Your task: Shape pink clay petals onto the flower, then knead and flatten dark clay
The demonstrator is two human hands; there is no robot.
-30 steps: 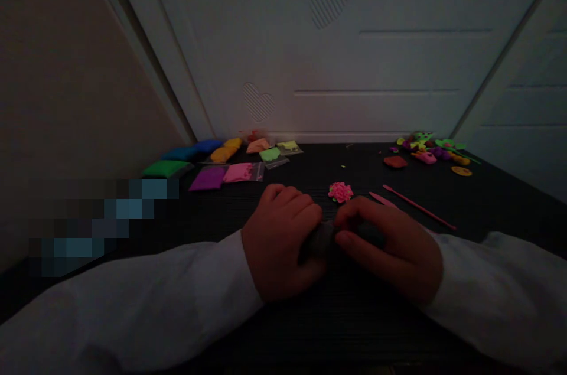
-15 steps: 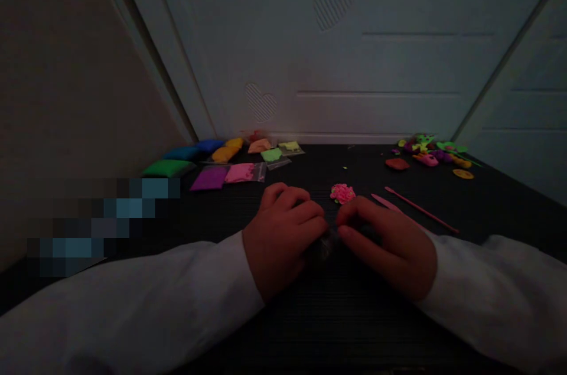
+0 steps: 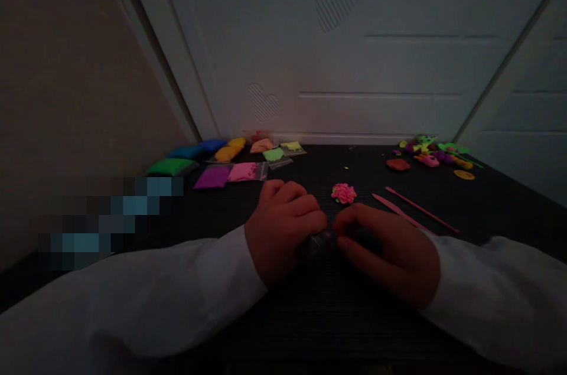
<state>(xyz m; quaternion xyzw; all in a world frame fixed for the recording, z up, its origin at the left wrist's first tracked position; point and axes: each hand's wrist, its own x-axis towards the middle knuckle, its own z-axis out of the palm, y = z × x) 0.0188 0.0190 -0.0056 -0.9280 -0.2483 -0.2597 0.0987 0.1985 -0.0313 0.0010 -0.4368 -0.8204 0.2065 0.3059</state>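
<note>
- Dark see-through packet (image 3: 315, 246): it lies on your side of the pink flower (image 3: 344, 193), slightly left of it, above or on the bench (image 3: 336, 328); its long axis seems to run sideways, though partly covered.
- Your left hand (image 3: 283, 227), left of the flower, is nearer, its fingers folded over the packet, gripping it.
- Your right hand (image 3: 396, 254) comes from the flower's right; thumb and forefinger tips nearly meet beside the packet's right end, but you can't tell whether they pinch it.

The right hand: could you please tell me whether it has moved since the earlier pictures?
Yes, slightly down the picture: against the pink flower cluster, the right hand sits lower, uncovering more of the pink knife.
</note>
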